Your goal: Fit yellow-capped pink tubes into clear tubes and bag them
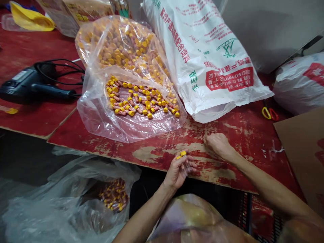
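Small clear bottles with yellow caps (183, 154) are in my left hand (176, 173), just off the table's front edge. Two caps show, and the fingers are curled around the bottles. My right hand (218, 145) rests closed on the red table (174, 141), its fingertips hidden, so I cannot make out whether it holds anything. Beyond my hands lies a large clear plastic bag (96, 114) with its mouth towards me. Inside are many small yellow-capped bottles (136, 99) filled with reddish bits.
Behind my right hand lies a white printed sack (202, 60). Scissors (269, 113) and a cardboard box (303, 145) are at the right. A black heat gun (32, 82) with its cord lies left. Below the edge, another plastic bag (63, 202) holds similar bottles.
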Demonstrator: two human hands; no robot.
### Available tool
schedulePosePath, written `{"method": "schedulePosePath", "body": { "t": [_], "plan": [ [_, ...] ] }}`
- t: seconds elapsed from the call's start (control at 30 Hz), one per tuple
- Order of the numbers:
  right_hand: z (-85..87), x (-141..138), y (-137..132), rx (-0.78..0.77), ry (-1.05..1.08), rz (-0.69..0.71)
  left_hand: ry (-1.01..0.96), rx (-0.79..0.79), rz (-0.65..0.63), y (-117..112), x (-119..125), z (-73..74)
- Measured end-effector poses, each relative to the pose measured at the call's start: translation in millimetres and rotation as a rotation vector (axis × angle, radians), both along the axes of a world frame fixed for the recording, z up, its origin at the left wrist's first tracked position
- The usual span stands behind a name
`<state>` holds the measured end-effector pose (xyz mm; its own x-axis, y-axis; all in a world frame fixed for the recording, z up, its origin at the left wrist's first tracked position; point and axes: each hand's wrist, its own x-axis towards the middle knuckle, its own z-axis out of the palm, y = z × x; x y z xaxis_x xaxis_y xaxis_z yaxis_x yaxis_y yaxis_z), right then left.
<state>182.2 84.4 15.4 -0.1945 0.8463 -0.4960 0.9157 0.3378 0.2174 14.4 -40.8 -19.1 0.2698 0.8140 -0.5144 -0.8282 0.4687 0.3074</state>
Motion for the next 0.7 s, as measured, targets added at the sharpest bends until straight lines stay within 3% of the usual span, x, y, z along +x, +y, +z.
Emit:
{"method": "schedulePosePath", "body": {
  "t": [0.13,0.23,0.37,0.47,0.6,0.7],
  "plan": [
    [0.9,5.0,-0.7,0.033,-0.023,0.081,-0.025,-0.029,0.051,3.2,2.6,1.2],
    [2.1,6.1,-12.5,0.104,0.061,0.041,-0.059,-0.033,0.071,1.6,1.4,2.6],
    [-8.3,-22.0,-49.5,0.331,0.554,0.008,-0.08,-0.012,0.137,-3.5,-4.9,3.6],
    [-11.6,-63.7,-86.7,0.444,0.897,0.196,-0.111,-0.019,0.322,-7.6,-12.7,3.7],
    [-3.4,-103.4,-118.2,0.547,0.991,0.49,-0.11,0.007,0.503,-18.6,-46.8,0.2],
    [-5.9,-109.6,-113.2,0.536,1.134,0.521,-0.023,0.068,0.578,-45.8,-95.5,-5.4]
  ]
}}
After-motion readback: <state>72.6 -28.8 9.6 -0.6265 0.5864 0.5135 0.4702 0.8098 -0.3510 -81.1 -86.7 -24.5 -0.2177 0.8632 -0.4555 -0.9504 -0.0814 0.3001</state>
